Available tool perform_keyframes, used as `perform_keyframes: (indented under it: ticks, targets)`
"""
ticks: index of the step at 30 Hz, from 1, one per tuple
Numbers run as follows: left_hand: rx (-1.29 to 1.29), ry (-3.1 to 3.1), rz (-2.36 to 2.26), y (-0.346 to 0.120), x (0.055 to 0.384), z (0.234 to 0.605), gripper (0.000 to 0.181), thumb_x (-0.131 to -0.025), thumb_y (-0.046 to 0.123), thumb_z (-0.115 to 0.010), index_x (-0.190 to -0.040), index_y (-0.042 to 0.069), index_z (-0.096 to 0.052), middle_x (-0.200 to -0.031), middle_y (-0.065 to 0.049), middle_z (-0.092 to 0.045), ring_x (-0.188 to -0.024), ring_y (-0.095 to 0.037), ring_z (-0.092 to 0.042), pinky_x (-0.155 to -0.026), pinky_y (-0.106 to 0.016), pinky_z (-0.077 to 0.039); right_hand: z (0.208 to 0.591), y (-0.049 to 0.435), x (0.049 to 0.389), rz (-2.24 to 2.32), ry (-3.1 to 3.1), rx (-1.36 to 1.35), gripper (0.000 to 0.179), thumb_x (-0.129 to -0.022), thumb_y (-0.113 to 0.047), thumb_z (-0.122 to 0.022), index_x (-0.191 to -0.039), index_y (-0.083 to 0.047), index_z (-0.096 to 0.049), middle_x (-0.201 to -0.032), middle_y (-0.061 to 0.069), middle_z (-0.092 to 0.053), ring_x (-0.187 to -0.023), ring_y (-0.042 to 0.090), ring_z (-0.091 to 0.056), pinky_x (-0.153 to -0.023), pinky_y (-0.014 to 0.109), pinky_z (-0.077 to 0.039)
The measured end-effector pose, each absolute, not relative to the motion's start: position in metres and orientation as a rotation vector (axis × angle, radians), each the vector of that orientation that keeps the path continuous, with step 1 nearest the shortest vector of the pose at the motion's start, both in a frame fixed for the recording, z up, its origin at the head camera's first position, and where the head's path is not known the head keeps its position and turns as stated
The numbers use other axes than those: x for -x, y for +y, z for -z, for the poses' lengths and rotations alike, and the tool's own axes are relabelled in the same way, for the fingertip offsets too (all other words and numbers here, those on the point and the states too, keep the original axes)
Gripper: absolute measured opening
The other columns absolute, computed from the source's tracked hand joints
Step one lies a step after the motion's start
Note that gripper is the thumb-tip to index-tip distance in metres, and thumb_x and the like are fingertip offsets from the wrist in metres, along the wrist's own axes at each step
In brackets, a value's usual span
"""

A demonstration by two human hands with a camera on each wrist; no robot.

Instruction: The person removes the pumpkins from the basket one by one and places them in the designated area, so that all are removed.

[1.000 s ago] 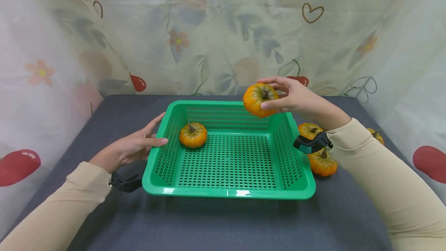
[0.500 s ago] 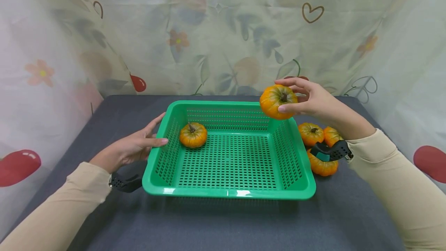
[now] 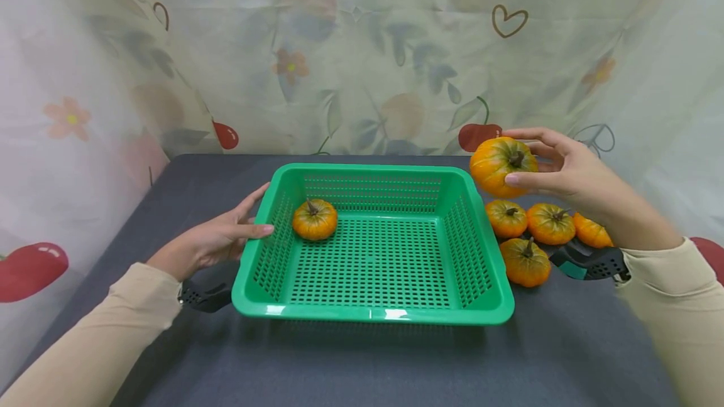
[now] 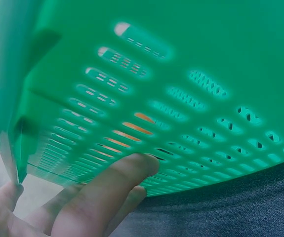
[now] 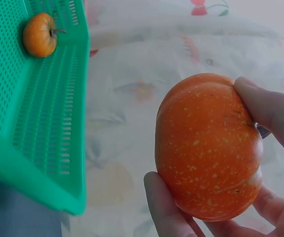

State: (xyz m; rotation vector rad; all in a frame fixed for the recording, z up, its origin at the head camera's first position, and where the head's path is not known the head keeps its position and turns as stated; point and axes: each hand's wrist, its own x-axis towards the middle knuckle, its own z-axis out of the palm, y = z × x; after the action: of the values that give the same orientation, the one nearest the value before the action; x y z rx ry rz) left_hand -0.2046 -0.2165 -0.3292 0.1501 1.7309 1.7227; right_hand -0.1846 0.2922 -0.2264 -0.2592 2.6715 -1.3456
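My left hand grips the left rim of a green perforated plastic basket, thumb over the rim. In the left wrist view its fingers lie against the outside of the slotted wall. My right hand holds a small orange pumpkin in the air, just beyond the basket's back right corner. Thumb and fingers span the pumpkin's sides; its speckled orange skin faces the right wrist camera. Another small pumpkin sits inside the basket at the left, stem up.
Several more small pumpkins stand on the dark grey table, close to the basket's right side and below my right forearm. A printed cloth hangs behind the table and along both sides.
My right hand has moved to the right with the pumpkin, from over the basket's back right part to past its corner. More table pumpkins show. Left hand and basket have stayed put.
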Motion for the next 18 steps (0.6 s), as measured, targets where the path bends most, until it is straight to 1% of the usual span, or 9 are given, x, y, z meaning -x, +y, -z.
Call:
perform_keyframes:
  ticks: [2, 3, 8, 11, 13, 14, 16, 17, 18]
  targets:
    - [-0.15, 1.727, -1.724, -0.216, 0.205, 0.329, 0.095, -0.097, 0.014, -0.059, -0.149, 0.053, 0.01, -0.161, -0.021, -0.005, -0.117, -0.036, -0.059, -0.09, -0.062, -0.049, 0.229, 0.299, 0.181, 1.366, 2.686, 0.253, 0.06, -0.092, -0.024, -0.069, -0.144, -0.033, -0.041, -0.157, 0.003, -0.025, -0.136, 0.02, -0.035, -0.08, 0.018, -0.053]
    - [-0.15, 1.726, -1.725, -0.216, 0.205, 0.33, 0.095, -0.097, 0.014, -0.059, -0.149, 0.054, 0.01, -0.161, -0.021, -0.005, -0.117, -0.036, -0.059, -0.09, -0.062, -0.049, 0.23, 0.303, 0.18, 1.372, 2.69, 0.25, 0.059, -0.092, -0.023, -0.068, -0.144, -0.032, -0.041, -0.157, 0.003, -0.025, -0.135, 0.019, -0.035, -0.079, 0.016, -0.053]
    - [-0.152, 1.726, -1.728, -0.217, 0.204, 0.33, 0.095, -0.097, 0.013, -0.059, -0.149, 0.053, 0.01, -0.161, -0.02, -0.004, -0.117, -0.036, -0.059, -0.091, -0.062, -0.049, 0.239, 0.321, 0.175, 1.409, 2.693, 0.249, 0.056, -0.095, -0.016, -0.063, -0.145, -0.027, -0.04, -0.158, 0.005, -0.022, -0.134, 0.017, -0.035, -0.077, 0.016, -0.053]
    - [-0.15, 1.727, -1.724, -0.217, 0.204, 0.33, 0.095, -0.097, 0.014, -0.06, -0.149, 0.053, 0.01, -0.161, -0.02, -0.005, -0.117, -0.036, -0.059, -0.091, -0.061, -0.049, 0.246, 0.332, 0.173, 1.479, 2.654, 0.24, 0.055, -0.096, -0.011, -0.061, -0.145, -0.024, -0.039, -0.156, 0.005, -0.024, -0.131, 0.011, -0.041, -0.076, 0.018, -0.054]
    - [-0.15, 1.728, -1.721, -0.216, 0.204, 0.329, 0.095, -0.097, 0.014, -0.06, -0.149, 0.053, 0.01, -0.161, -0.02, -0.005, -0.118, -0.036, -0.058, -0.091, -0.061, -0.049, 0.252, 0.338, 0.171, 1.557, 2.613, 0.229, 0.054, -0.095, -0.006, -0.061, -0.143, -0.022, -0.04, -0.15, 0.004, -0.033, -0.122, 0.007, -0.05, -0.075, 0.02, -0.056]
    - [-0.15, 1.729, -1.72, -0.216, 0.204, 0.329, 0.095, -0.097, 0.014, -0.06, -0.149, 0.053, 0.01, -0.161, -0.02, -0.004, -0.118, -0.036, -0.058, -0.092, -0.061, -0.049, 0.255, 0.341, 0.17, 1.582, 2.608, 0.226, 0.054, -0.094, -0.004, -0.061, -0.142, -0.021, -0.041, -0.144, 0.002, -0.039, -0.114, 0.004, -0.055, -0.074, 0.022, -0.057]
    - [-0.151, 1.731, -1.719, -0.216, 0.204, 0.329, 0.095, -0.097, 0.014, -0.06, -0.149, 0.053, 0.01, -0.161, -0.02, -0.005, -0.118, -0.036, -0.058, -0.092, -0.061, -0.049, 0.26, 0.347, 0.167, 1.599, 2.611, 0.203, 0.054, -0.094, -0.004, -0.061, -0.141, -0.022, -0.041, -0.138, -0.005, -0.043, -0.107, 0.003, -0.059, -0.073, 0.023, -0.057]
    - [-0.151, 1.731, -1.719, -0.216, 0.204, 0.329, 0.095, -0.097, 0.014, -0.06, -0.149, 0.053, 0.01, -0.161, -0.02, -0.005, -0.118, -0.036, -0.058, -0.092, -0.061, -0.049, 0.263, 0.349, 0.166, 1.597, 2.626, 0.189, 0.054, -0.094, -0.003, -0.061, -0.14, -0.022, -0.041, -0.134, -0.006, -0.044, -0.099, 0.001, -0.062, -0.071, 0.024, -0.057]
    - [-0.151, 1.73, -1.72, -0.216, 0.204, 0.329, 0.095, -0.097, 0.014, -0.059, -0.149, 0.053, 0.01, -0.161, -0.02, -0.005, -0.118, -0.036, -0.058, -0.092, -0.061, -0.049, 0.265, 0.351, 0.164, 1.576, 2.645, 0.175, 0.054, -0.094, -0.005, -0.061, -0.14, -0.024, -0.04, -0.136, -0.004, -0.044, -0.098, 0.0, -0.062, -0.071, 0.024, -0.057]
